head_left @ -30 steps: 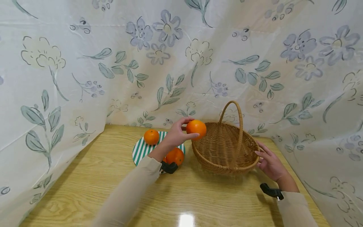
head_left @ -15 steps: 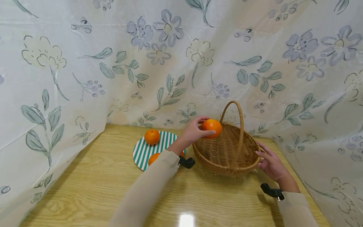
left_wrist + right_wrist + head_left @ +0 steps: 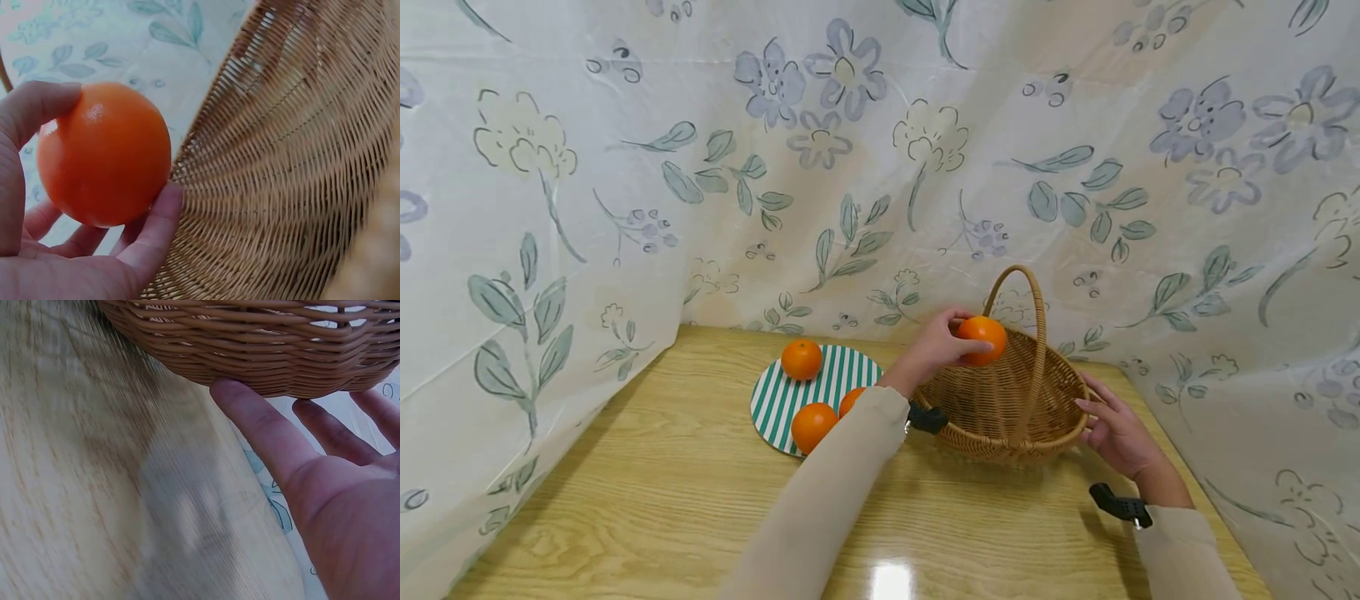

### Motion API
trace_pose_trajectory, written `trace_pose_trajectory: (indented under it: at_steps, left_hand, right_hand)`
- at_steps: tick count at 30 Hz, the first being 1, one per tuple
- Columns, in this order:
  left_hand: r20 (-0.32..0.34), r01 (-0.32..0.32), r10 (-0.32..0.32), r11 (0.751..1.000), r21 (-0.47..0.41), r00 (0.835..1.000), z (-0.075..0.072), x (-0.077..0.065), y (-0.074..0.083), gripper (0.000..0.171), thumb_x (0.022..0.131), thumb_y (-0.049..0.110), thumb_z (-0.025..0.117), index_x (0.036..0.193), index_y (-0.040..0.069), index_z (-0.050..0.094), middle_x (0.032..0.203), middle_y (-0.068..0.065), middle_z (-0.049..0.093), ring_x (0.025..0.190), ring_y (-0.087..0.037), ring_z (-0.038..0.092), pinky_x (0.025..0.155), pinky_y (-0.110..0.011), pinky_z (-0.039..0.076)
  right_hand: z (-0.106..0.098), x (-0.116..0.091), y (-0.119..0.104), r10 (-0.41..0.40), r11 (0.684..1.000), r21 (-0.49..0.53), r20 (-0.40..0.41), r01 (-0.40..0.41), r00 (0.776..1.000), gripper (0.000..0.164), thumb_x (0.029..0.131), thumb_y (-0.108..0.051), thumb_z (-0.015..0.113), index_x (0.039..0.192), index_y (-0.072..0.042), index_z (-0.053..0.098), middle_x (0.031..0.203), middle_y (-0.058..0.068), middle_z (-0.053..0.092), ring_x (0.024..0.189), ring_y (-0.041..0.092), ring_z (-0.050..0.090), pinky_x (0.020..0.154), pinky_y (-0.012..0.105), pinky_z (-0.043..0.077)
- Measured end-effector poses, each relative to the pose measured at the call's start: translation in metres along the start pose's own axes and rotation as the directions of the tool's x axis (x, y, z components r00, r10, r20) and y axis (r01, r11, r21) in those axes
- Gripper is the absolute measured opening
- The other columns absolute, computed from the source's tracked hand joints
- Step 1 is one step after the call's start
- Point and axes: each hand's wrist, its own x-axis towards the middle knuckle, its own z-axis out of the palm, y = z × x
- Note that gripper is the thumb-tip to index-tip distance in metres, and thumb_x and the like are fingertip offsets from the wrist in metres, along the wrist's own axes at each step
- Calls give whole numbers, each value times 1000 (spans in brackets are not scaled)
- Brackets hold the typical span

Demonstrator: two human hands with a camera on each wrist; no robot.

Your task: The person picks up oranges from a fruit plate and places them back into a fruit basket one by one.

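In the head view my left hand [image 3: 942,343] holds an orange [image 3: 982,340] above the left part of a wicker basket [image 3: 1051,447]. The left wrist view shows the thumb on one side of the orange [image 3: 106,156] and curled fingers on the other, with the basket's woven inside [image 3: 281,169] beside it. My right hand [image 3: 1120,433] touches the basket's right side. In the right wrist view its fairly straight fingers [image 3: 269,425] rest against the outer weave [image 3: 262,350]. Several oranges lie on a round green-and-white striped mat [image 3: 772,408], including one orange [image 3: 801,360] at the back and another [image 3: 814,427] in front.
The arched basket handle [image 3: 1039,333] stands up just right of the held orange. A wooden table [image 3: 625,467] carries everything. Floral cloth [image 3: 850,208] hangs behind and along both sides. My left sleeve [image 3: 820,500] partly covers an orange [image 3: 852,402] on the mat.
My left hand has carried the orange rightwards from the basket's left edge to over its opening. The oranges at the mat's front show more now. My right hand has stayed at the basket.
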Motion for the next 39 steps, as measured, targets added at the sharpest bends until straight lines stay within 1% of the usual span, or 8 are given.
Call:
trace_pose_trajectory:
  at_steps: [5, 10, 15, 20, 24, 27, 34, 39]
  left_hand:
    - [-2, 48, -48, 999, -26, 999, 12, 7, -1, 55, 84, 12, 85, 130, 11, 56, 126, -10, 58, 105, -26, 62, 95, -55, 58]
    - [-4, 91, -91, 996, -19, 996, 20, 12, -2, 50, 84, 10, 83, 126, 8, 57, 124, -12, 58, 105, -31, 64, 92, -57, 59]
    - [27, 141, -140, 990, -22, 990, 24, 17, -8, 54, 83, 7, 83, 131, 6, 57, 126, -15, 57, 109, -34, 64, 99, -60, 55]
    - [57, 183, -183, 983, -4, 982, 29, 20, -17, 57, 83, 4, 81, 133, 7, 57, 128, -15, 58, 110, -34, 64, 102, -59, 53]
    - [52, 212, -213, 977, 28, 976, 34, 18, -19, 56, 81, 4, 83, 131, 9, 58, 131, -15, 56, 111, -35, 63, 103, -60, 52]
    - [45, 240, -243, 968, 71, 969, 37, 15, -18, 55, 82, 7, 84, 131, 11, 59, 132, -14, 56, 110, -34, 63, 100, -58, 54]
    - [49, 286, -295, 949, 133, 954, 40, 11, -17, 57, 84, 8, 83, 135, 9, 57, 135, -16, 57, 116, -37, 62, 100, -59, 54]
    - [76, 293, -312, 937, 191, 947, 42, 5, -16, 62, 85, 10, 83, 139, 7, 53, 135, -17, 57, 118, -37, 61, 100, -57, 54]
  right_hand:
    - [0, -1, -3, 0, 1000, -21, -1, 0, 1000, 58, 110, -8, 40, 163, -20, 21, 142, -10, 46, 116, 13, 67, 88, 35, 61]
    - [0, -2, -3, -26, 1000, -5, 17, 26, 1000, 58, 109, -6, 39, 163, -20, 23, 140, -11, 50, 117, 15, 68, 88, 36, 61]
    - [3, -2, -2, -29, 1000, -1, 7, 29, 1000, 59, 109, -6, 40, 164, -20, 22, 140, -10, 51, 116, 15, 68, 87, 35, 61]
    - [4, -3, 0, -37, 999, 3, 10, 37, 999, 60, 109, -5, 39, 165, -16, 16, 142, -9, 51, 116, 15, 68, 86, 35, 62]
    - [5, -5, 1, -31, 999, -15, 12, 31, 999, 64, 110, -6, 39, 166, -15, 11, 141, -9, 53, 115, 16, 69, 87, 34, 62]
    - [6, -7, 2, -22, 999, -31, 2, 22, 1000, 64, 110, -7, 40, 166, -18, 11, 141, -8, 53, 114, 17, 70, 87, 34, 62]
    - [8, -10, 4, -22, 999, -24, -13, 22, 1000, 54, 109, -6, 40, 158, -28, 30, 140, -9, 53, 113, 16, 70, 88, 34, 61]
    - [10, -14, 3, -12, 999, -42, -45, 10, 999, 55, 109, -8, 43, 159, -29, 30, 140, -10, 53, 112, 16, 70, 87, 34, 61]
